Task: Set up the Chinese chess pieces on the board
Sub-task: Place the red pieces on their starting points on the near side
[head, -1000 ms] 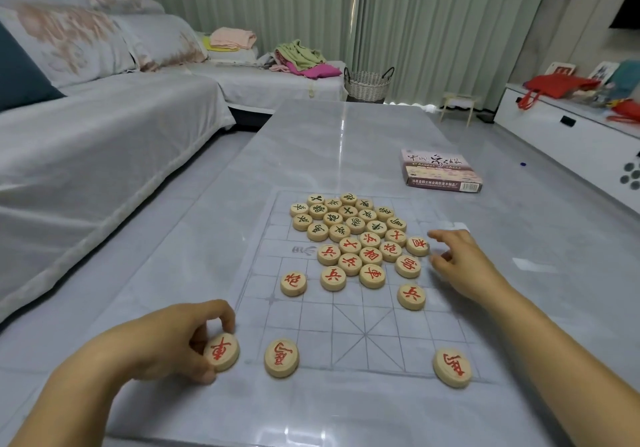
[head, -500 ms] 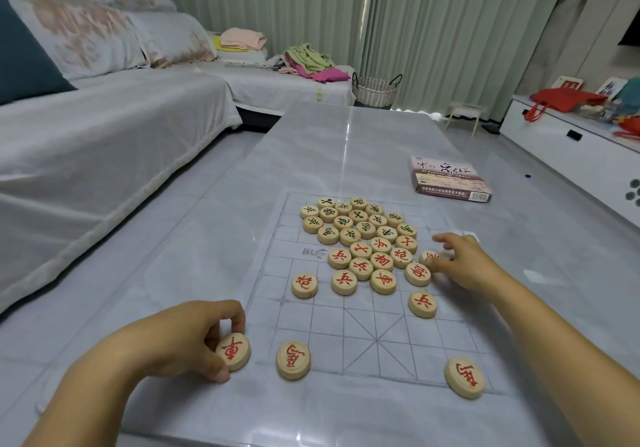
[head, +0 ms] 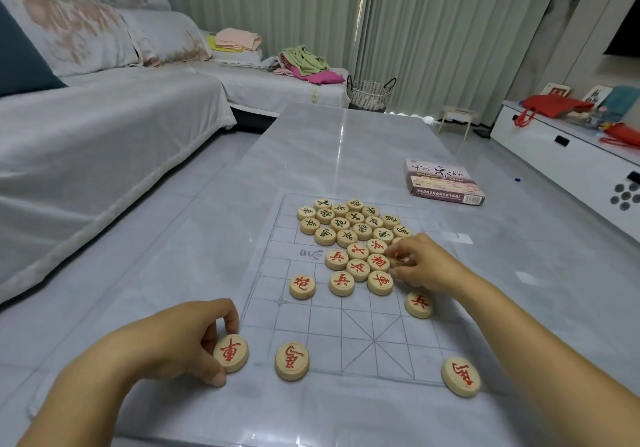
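Note:
A thin clear board sheet [head: 360,339] with a printed grid lies on the grey table. My left hand [head: 180,335] pinches a red-marked wooden disc [head: 231,353] at the board's near left corner. Two more red discs sit on the near row, one [head: 292,360] just right of it and one [head: 460,376] near the right corner. A pile of red and dark-green discs [head: 353,235] crowds the board's middle. My right hand [head: 420,263] curls over the pile's right edge, its fingers closed on a disc that is mostly hidden. Single red discs lie apart, one on the left [head: 302,286] and one near my right wrist [head: 418,304].
The chess set's box [head: 441,181] lies on the table beyond the board to the right. A grey sofa [head: 97,141] runs along the left side. A white low cabinet [head: 568,155] stands at the right. A woven basket [head: 370,90] sits past the table's far end.
My right hand has slid left into the pile's right edge and curled its fingers over a disc there. My left hand stays on the corner disc. The camera has tilted slightly.

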A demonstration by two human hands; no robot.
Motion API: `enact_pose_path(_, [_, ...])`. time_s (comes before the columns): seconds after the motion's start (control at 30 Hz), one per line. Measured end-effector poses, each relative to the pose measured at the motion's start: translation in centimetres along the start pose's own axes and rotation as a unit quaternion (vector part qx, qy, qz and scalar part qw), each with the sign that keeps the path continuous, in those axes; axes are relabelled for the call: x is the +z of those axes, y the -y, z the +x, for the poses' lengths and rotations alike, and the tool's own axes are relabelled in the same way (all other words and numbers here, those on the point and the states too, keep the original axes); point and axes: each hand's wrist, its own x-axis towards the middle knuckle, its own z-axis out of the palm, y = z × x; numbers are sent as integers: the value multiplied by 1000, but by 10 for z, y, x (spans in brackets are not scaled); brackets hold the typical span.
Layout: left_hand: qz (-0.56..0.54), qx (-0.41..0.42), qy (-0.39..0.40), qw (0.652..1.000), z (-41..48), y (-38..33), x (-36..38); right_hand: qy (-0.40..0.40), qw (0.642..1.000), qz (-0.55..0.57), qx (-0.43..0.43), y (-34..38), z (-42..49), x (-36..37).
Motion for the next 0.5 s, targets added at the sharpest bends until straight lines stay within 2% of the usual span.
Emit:
enact_pose_path(0.13, [-3,-3,4,1000,1,-1,0,-9,999,29,-27,4,-13,-3])
enact_pose_path(0.23, [8,-10,4,1000,1,-2,0,27,998,-17,-57,15,-21,4])
enact_pose_path(0.3, [14,-12,5,1000,1,-3,0,22,996,-59,-67,19,-23,14])
enact_pose_path(0.4, [15,-10,2,1000,0,-4,0,-24,996,-66,-55,21,-31,14])
enact_pose_path(0.5, [13,-8,-2,1000,-1,-4,0,-109,994,6,-6,8,-56,-10])
